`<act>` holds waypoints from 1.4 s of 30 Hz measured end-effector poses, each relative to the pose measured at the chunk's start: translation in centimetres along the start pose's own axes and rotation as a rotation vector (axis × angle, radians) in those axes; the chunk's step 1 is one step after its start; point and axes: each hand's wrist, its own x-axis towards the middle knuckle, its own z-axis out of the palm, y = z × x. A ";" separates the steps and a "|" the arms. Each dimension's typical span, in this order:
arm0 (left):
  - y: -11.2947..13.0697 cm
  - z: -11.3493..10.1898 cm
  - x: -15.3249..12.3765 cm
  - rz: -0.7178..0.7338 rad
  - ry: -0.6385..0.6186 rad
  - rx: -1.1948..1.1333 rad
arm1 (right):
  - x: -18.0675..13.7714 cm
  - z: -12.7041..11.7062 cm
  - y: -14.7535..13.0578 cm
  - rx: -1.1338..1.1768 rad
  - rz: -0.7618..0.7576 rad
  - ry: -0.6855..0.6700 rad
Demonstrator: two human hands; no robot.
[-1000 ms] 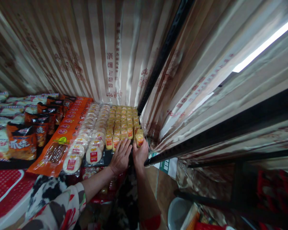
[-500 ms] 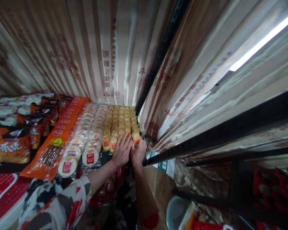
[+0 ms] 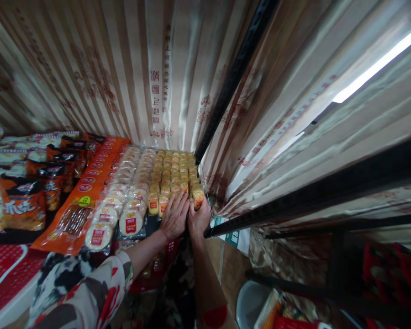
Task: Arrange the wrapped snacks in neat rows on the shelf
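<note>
Rows of small yellow snack packets (image 3: 174,167) with red-and-white labels stand at the right end of a shelf. My left hand (image 3: 174,215) lies with fingers stretched out against the front of these rows, touching the packets. Beside it, my right hand (image 3: 199,220) grips a yellow snack packet (image 3: 197,195) at the front of the rightmost row, thumb on its left side. Part of that packet is hidden by the fingers. Left of the yellow rows lie clear packs of round white rice crackers (image 3: 130,221) with red labels.
Further left are a long orange snack bag (image 3: 84,196) and black-and-orange bags (image 3: 22,203). A black metal upright (image 3: 233,82) rises at the shelf's right corner, before pleated curtains (image 3: 123,68). A thin wire (image 3: 207,189) hangs there. A pale bucket (image 3: 248,304) stands on the floor below.
My right hand and its yellow packet have shifted slightly right, and the gap to the neighbouring row looks wider. My left hand stays against the packets. The view has shifted slightly.
</note>
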 end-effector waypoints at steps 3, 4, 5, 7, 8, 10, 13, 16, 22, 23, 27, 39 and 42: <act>0.0 0.0 0.0 -0.008 0.005 -0.001 | 0.1 0.3 0.0 -0.010 -0.015 0.013; 0.0 -0.1 0.0 -0.010 0.012 -0.001 | 0.0 0.4 0.0 -0.006 -0.024 0.020; 0.0 -0.1 0.1 -0.012 0.020 -0.003 | -0.1 0.4 0.0 0.001 -0.033 0.034; 0.0 -0.2 0.1 -0.015 0.037 -0.014 | -0.4 0.2 0.0 0.018 -0.055 0.070; 0.0 -0.3 0.1 -0.018 0.046 -0.021 | -0.7 0.1 0.0 0.022 -0.060 0.089; -0.1 -0.5 0.1 -0.028 0.063 -0.037 | -1.3 -0.4 0.1 0.014 -0.048 0.124; -0.2 -0.8 0.0 -0.069 0.084 -0.054 | -2.3 -1.1 -0.1 -0.041 -0.029 0.134; -0.3 -1.2 0.1 -0.135 0.102 -0.065 | -2.7 -1.4 -0.7 -0.099 -0.080 0.083; -0.4 -1.5 0.4 -0.198 0.134 -0.082 | -2.1 -0.9 -2.2 -0.149 -0.088 -0.031; -0.4 -1.5 0.4 -0.202 0.149 -0.079 | -2.0 -0.9 -2.5 -0.161 -0.062 -0.048; -0.5 -1.5 0.3 -0.193 0.210 -0.089 | -1.7 -0.6 -3.1 -0.180 -0.010 -0.106; -0.6 -1.2 0.4 -0.218 0.214 -0.121 | -1.5 -0.6 -2.9 -0.079 -0.081 -0.177; -0.7 -1.2 0.3 -0.213 0.183 -0.107 | -1.5 -0.3 -2.6 -0.017 -0.106 -0.185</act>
